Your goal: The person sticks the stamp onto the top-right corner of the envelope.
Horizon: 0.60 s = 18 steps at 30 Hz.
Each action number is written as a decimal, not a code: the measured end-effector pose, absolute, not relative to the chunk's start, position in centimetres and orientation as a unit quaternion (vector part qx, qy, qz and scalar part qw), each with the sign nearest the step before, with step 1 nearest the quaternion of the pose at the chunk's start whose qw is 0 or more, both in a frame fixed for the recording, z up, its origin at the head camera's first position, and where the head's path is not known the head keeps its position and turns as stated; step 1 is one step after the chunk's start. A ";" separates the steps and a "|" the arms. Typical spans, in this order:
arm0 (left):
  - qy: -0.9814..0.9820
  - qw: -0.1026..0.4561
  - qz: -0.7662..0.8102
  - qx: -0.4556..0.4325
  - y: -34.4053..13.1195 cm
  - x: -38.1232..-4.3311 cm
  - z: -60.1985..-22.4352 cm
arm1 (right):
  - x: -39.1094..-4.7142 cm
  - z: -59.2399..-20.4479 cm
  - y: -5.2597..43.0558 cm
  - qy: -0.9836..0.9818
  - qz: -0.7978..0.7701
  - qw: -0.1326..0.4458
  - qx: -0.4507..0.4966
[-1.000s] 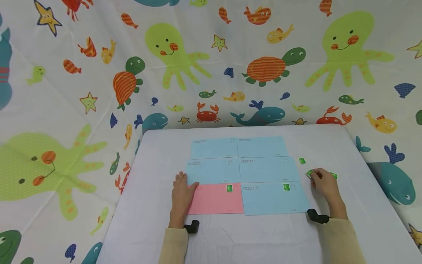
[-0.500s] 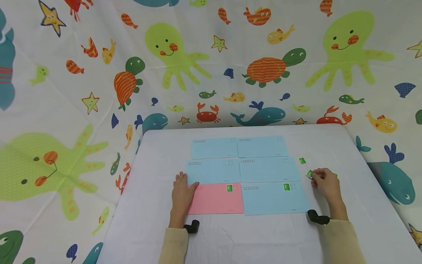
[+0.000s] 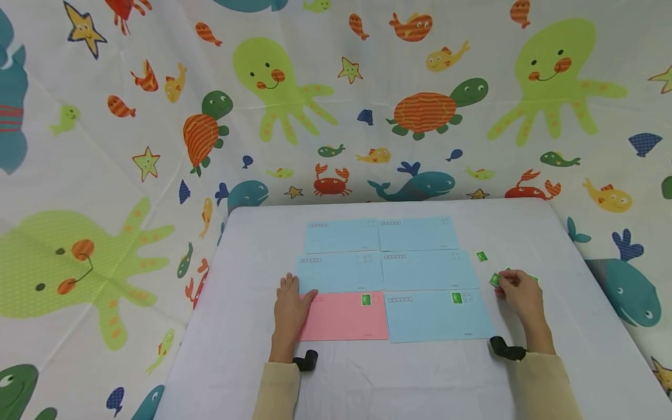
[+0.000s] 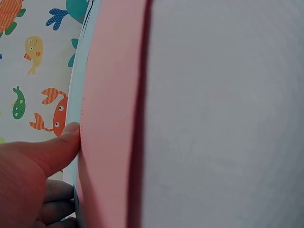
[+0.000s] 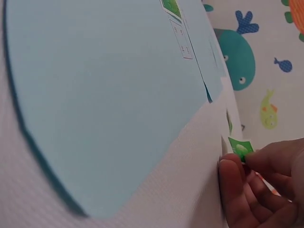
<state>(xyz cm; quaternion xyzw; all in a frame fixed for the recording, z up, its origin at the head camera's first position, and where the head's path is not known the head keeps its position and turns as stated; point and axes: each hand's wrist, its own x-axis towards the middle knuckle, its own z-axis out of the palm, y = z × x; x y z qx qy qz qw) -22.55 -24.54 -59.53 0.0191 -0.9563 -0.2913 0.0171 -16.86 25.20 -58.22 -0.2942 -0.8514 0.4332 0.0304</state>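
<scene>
Here | green stamp (image 5: 240,146) | pinched in right grip (image 3: 523,294) | partly protruding

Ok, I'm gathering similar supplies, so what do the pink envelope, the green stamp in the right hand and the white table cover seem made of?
Pink envelope: probably matte paper; flat, thin-edged, without glare.
Green stamp: likely thin paper, looking slightly curved; finish hard to judge.
White table cover: seemingly dull woven cloth, given faint creases and fine texture.

Green stamps (image 3: 494,280), white-edged; pink envelope (image 3: 343,321); pale-blue envelopes (image 3: 436,321); sea-creature-print backdrop (image 3: 304,52).
</scene>
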 end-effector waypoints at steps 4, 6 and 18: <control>-0.956 0.015 -0.294 0.020 -24.5 -22.5 -59.5 | -16.8 -58.4 25.2 -0.849 0.437 0.043 -0.293; -0.955 0.016 -0.295 0.020 -24.5 -22.5 -59.6 | -16.8 -58.4 25.2 -0.849 0.439 0.050 -0.291; -0.954 0.020 -0.297 0.022 -24.5 -22.4 -59.4 | -16.3 -58.2 25.1 -0.865 0.429 0.076 -0.250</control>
